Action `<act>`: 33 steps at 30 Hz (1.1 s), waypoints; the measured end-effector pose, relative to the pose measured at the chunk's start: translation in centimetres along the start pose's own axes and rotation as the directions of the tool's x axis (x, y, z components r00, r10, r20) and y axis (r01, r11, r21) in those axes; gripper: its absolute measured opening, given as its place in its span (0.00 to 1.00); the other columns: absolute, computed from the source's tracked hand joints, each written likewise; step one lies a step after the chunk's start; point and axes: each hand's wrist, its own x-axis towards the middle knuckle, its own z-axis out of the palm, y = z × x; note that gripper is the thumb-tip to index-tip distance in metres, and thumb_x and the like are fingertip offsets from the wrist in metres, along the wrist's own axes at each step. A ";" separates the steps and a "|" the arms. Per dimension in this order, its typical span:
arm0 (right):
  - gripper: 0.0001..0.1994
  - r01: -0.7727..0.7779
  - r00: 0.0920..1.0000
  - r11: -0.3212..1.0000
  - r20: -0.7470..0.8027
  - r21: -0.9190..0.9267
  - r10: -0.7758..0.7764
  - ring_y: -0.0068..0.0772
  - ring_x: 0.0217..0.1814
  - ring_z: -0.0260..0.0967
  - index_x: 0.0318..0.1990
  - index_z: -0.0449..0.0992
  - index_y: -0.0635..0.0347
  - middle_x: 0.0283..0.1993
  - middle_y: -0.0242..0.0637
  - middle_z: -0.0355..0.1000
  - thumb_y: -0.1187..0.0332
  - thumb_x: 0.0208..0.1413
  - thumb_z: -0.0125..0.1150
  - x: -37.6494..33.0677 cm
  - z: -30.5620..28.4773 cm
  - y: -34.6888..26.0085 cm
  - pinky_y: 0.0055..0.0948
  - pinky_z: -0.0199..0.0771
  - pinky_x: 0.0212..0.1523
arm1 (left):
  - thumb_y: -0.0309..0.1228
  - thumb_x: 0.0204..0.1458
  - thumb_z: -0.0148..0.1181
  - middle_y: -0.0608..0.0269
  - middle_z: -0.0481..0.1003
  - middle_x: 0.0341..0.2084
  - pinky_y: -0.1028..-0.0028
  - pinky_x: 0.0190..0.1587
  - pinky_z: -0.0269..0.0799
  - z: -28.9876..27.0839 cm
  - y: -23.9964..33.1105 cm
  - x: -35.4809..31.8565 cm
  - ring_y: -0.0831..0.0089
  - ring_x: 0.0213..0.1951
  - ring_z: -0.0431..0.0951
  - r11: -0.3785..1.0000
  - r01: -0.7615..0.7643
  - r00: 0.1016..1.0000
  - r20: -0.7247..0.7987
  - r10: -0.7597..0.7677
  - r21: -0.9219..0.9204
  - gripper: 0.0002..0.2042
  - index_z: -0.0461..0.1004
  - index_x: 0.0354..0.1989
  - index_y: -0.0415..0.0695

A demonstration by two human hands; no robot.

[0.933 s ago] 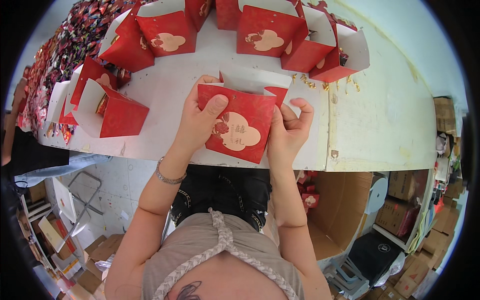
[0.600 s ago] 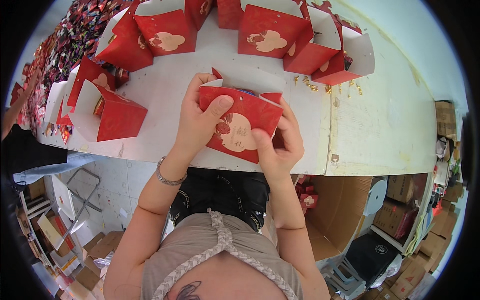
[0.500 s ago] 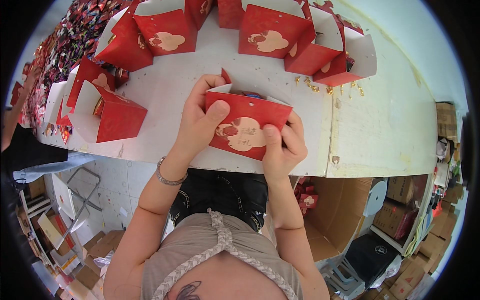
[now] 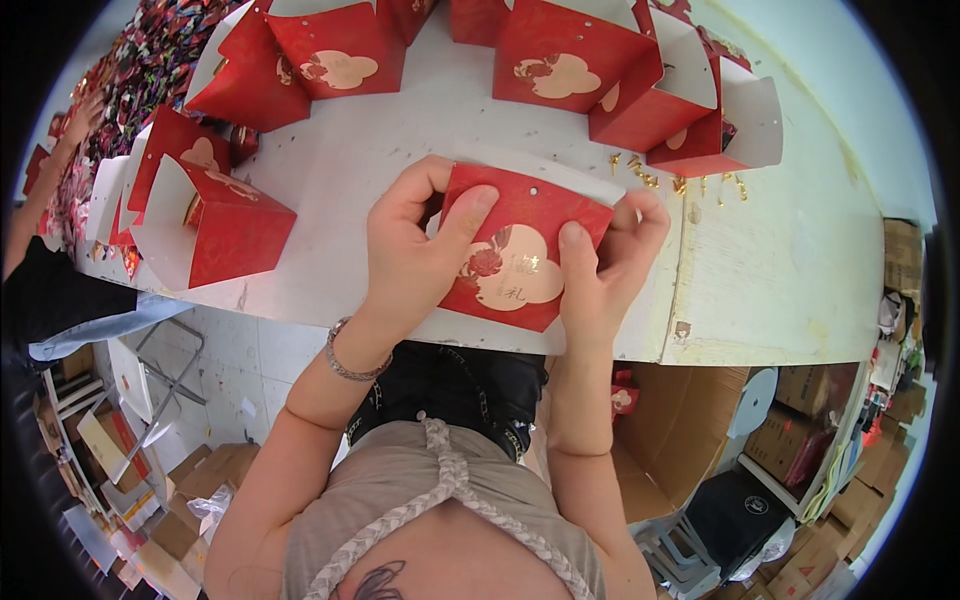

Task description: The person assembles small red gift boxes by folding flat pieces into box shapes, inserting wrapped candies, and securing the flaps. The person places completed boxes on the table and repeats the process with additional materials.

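Between my hands, above the table's near edge, is a red paper gift box (image 4: pixel 512 215) with a pale flower-shaped patch on its front and a small punched hole near the top. My left hand (image 4: pixel 425 235) grips its left side, thumb on the front panel and fingers behind. At its right side, my right hand (image 4: pixel 610 255) presses the thumb on the front, with the fingers curled behind the upper corner. The box's white inner flap shows along the top; its contents are hidden.
Open red boxes stand at the left (image 4: pixel 240 235), the back (image 4: pixel 345 55) and back right (image 4: pixel 575 65). Small gold fasteners (image 4: pixel 650 180) lie on the white table (image 4: pixel 780 270). Wrapped sweets (image 4: pixel 140 75) heap at far left, where another person's arm (image 4: pixel 50 185) reaches. An open carton (image 4: pixel 680 430) stands below.
The box's top has been pressed together, so the opening and the contents seen earlier are covered. My right hand has moved up toward the upper right corner. The other person's arm has come into view.
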 end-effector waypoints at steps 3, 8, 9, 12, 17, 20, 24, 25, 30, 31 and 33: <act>0.13 -0.153 0.979 0.981 0.119 -0.117 0.167 0.21 0.40 0.66 0.44 0.69 0.66 0.39 0.34 0.70 0.72 0.53 0.63 1.0 0.0 -1.5 0.22 0.67 0.42 | 0.24 0.54 0.58 0.68 0.73 0.29 0.83 0.35 0.68 0.4 0.1 0.3 0.85 0.31 0.70 0.996 -0.011 1.000 0.012 0.012 -0.087 0.04 0.70 0.34 0.38; 0.12 -0.165 0.980 0.985 0.104 -0.054 0.170 0.18 0.38 0.68 0.44 0.71 0.67 0.37 0.33 0.73 0.69 0.56 0.61 0.8 -0.2 -0.7 0.18 0.68 0.40 | 0.23 0.56 0.53 0.64 0.73 0.32 0.82 0.38 0.70 0.9 0.9 1.2 0.84 0.34 0.72 0.959 0.120 0.993 0.023 -0.118 -0.258 0.07 0.68 0.41 0.37; 0.11 -0.181 0.976 0.982 0.117 -0.047 0.186 0.18 0.38 0.68 0.43 0.72 0.67 0.37 0.33 0.73 0.69 0.56 0.60 0.9 -0.2 -0.6 0.18 0.68 0.40 | 0.23 0.56 0.53 0.63 0.73 0.34 0.82 0.39 0.70 0.5 0.8 1.4 0.83 0.35 0.72 0.955 0.170 0.984 0.087 -0.153 -0.243 0.08 0.67 0.43 0.37; 0.10 -0.224 0.966 0.974 0.135 0.011 0.221 0.17 0.37 0.68 0.43 0.72 0.67 0.37 0.33 0.73 0.71 0.57 0.59 0.9 -0.3 -0.4 0.18 0.69 0.38 | 0.23 0.56 0.51 0.61 0.74 0.36 0.82 0.39 0.70 -0.7 0.3 1.7 0.82 0.37 0.73 0.964 0.214 0.959 0.221 -0.177 -0.156 0.10 0.66 0.46 0.38; 0.10 -0.222 0.965 0.975 0.147 0.029 0.215 0.18 0.37 0.69 0.44 0.73 0.67 0.38 0.35 0.74 0.74 0.56 0.58 0.9 -0.1 -0.8 0.19 0.70 0.39 | 0.24 0.55 0.52 0.62 0.76 0.34 0.82 0.36 0.71 -1.1 -0.4 1.6 0.83 0.35 0.74 0.998 -0.022 0.972 0.236 0.008 0.056 0.11 0.69 0.47 0.40; 0.09 -0.182 0.978 0.983 0.110 0.029 0.178 0.19 0.38 0.69 0.44 0.74 0.67 0.39 0.35 0.74 0.75 0.56 0.58 0.6 0.1 -0.3 0.19 0.70 0.39 | 0.24 0.55 0.54 0.64 0.76 0.31 0.83 0.34 0.71 -0.5 1.0 1.5 0.83 0.32 0.75 0.978 0.204 0.962 0.192 -0.192 -0.046 0.11 0.70 0.46 0.39; 0.07 -0.231 0.972 0.964 0.084 0.135 0.221 0.22 0.41 0.69 0.41 0.75 0.67 0.40 0.37 0.74 0.77 0.55 0.57 0.8 0.1 -0.5 0.21 0.69 0.42 | 0.23 0.54 0.54 0.61 0.76 0.33 0.83 0.36 0.71 -0.3 1.5 1.5 0.82 0.34 0.75 0.969 0.233 0.955 0.206 -0.213 -0.077 0.11 0.70 0.47 0.38; 0.06 -0.223 0.974 0.960 0.080 0.169 0.212 0.23 0.42 0.70 0.40 0.76 0.67 0.41 0.38 0.74 0.79 0.54 0.57 0.8 0.1 -0.4 0.22 0.69 0.43 | 0.23 0.54 0.54 0.62 0.76 0.32 0.83 0.35 0.72 -0.4 1.6 1.2 0.82 0.33 0.75 0.971 0.226 0.957 0.202 -0.208 -0.072 0.10 0.71 0.44 0.38; 0.07 -0.149 0.972 0.938 0.220 0.313 0.081 0.31 0.44 0.70 0.31 0.75 0.67 0.40 0.44 0.74 0.84 0.46 0.52 1.5 -0.7 0.5 0.26 0.67 0.47 | 0.22 0.53 0.54 0.64 0.77 0.32 0.81 0.38 0.72 -0.6 0.4 1.0 0.81 0.34 0.75 0.997 0.035 0.979 0.205 -0.021 -0.065 0.06 0.75 0.37 0.37; 0.08 -0.152 0.970 0.931 0.230 0.331 0.076 0.32 0.44 0.70 0.30 0.75 0.67 0.40 0.45 0.73 0.85 0.44 0.51 1.5 -0.8 0.5 0.26 0.66 0.48 | 0.22 0.53 0.54 0.64 0.77 0.32 0.81 0.38 0.72 -0.6 0.4 1.1 0.81 0.35 0.75 0.997 0.031 0.976 0.218 -0.015 -0.070 0.05 0.75 0.36 0.37; 0.08 -0.103 0.974 0.947 0.223 0.303 0.035 0.31 0.44 0.70 0.29 0.75 0.66 0.40 0.44 0.73 0.86 0.43 0.50 1.4 -0.7 0.7 0.26 0.67 0.47 | 0.22 0.53 0.54 0.64 0.77 0.32 0.81 0.39 0.71 -0.5 0.2 1.3 0.81 0.35 0.75 0.998 -0.013 0.972 0.234 0.027 -0.058 0.05 0.75 0.35 0.37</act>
